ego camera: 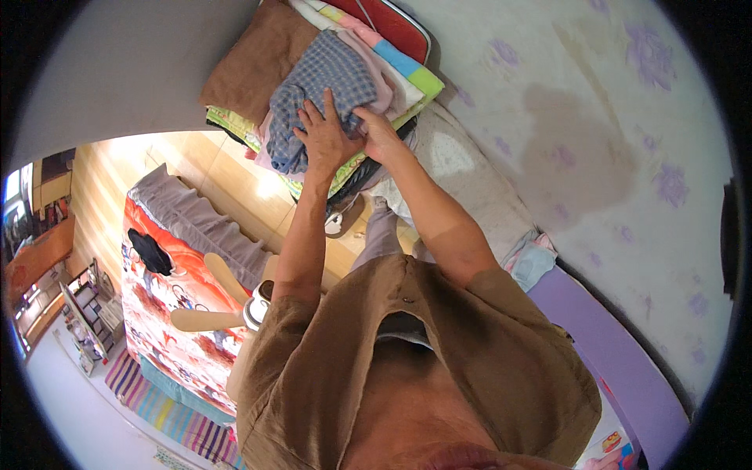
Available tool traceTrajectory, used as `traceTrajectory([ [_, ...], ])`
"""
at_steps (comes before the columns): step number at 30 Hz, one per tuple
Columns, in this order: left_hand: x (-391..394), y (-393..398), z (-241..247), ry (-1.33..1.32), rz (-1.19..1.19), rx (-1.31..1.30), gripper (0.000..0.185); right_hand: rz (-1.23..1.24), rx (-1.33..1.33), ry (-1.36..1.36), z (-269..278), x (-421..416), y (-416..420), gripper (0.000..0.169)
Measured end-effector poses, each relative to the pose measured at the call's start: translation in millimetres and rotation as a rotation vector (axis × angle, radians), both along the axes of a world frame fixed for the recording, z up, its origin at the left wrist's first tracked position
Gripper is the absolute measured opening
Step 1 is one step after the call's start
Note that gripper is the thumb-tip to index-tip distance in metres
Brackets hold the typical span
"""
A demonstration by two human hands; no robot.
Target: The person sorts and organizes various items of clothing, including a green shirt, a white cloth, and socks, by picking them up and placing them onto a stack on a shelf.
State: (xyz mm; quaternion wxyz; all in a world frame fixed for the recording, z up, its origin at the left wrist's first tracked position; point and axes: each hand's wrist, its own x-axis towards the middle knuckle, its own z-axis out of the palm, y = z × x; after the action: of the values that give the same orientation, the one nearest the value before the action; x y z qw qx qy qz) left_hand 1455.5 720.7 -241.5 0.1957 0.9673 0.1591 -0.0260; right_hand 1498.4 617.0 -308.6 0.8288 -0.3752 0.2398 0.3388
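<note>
A blue-and-grey checked cloth [329,70], folded and rumpled along its near side, lies on top of a pile of folded bedding. My left hand [324,138] rests palm down on its near part with the fingers spread. Beside it, my right hand [379,135] grips the near right edge of the cloth; some of its fingers are hidden. Pink fabric [382,94] shows under the checked cloth. A brown folded blanket [258,64] sits to the left on the same pile, over green patterned bedding [346,176].
A red panel with a metal rim [405,29] stands behind the pile. White wall with purple flowers [670,182] is on the right. A bed with a red patterned cover [176,294] lies at left, near a ceiling fan [255,308]. Below the pile, a white object with a cord [333,223] is on the tiled floor.
</note>
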Motion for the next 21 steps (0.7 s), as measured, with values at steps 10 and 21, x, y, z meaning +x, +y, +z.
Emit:
traceTrajectory([
  [10, 6.9, 64.0, -59.3, -0.151, 0.17, -0.15, 0.059, 0.31, -0.421, -0.527, 47.1, -1.8, 40.5, 0.085],
  [21, -39.9, 87.2, 129.6, -0.447, 0.303, -0.853, 0.052, -0.048, 0.277, -0.548, 144.9, -59.7, 27.6, 0.049],
])
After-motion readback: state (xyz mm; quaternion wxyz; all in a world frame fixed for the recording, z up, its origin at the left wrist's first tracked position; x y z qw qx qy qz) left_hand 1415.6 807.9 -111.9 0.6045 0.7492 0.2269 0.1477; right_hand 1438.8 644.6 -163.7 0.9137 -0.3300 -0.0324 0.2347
